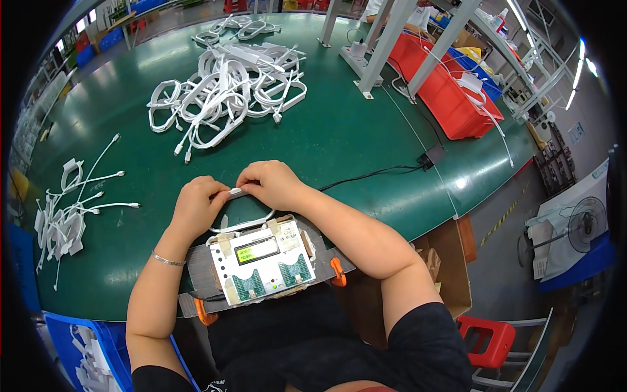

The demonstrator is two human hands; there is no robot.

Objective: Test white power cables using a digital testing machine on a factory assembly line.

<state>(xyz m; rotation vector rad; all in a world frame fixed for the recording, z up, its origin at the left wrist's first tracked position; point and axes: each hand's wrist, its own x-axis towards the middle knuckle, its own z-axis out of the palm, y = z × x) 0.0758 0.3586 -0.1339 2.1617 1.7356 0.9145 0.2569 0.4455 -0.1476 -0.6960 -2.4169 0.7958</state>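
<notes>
Between my two hands is a coiled white cable (pixel 243 226), its loop lying just beyond the test box. My left hand (pixel 201 201) pinches it from the left, finger and thumb pressed together. From the right, my right hand (pixel 271 185) pinches the same stretch, the fingertips almost meeting. Close in front of me stands a white cable tester (pixel 264 260) with a lit green-yellow display and two green circuit boards. It rests on a grey board (pixel 196 277) held by orange clamps (pixel 337 272). Whether the cable ends are joined is hidden by my fingers.
A big heap of coiled white cables (pixel 228 91) lies at the far middle of the green table (pixel 353 157). A smaller bunch (pixel 62 225) is at left. Red bins (pixel 450 98) stand at far right beside metal posts (pixel 385 49). A black cord (pixel 372 174) crosses the table to an adapter.
</notes>
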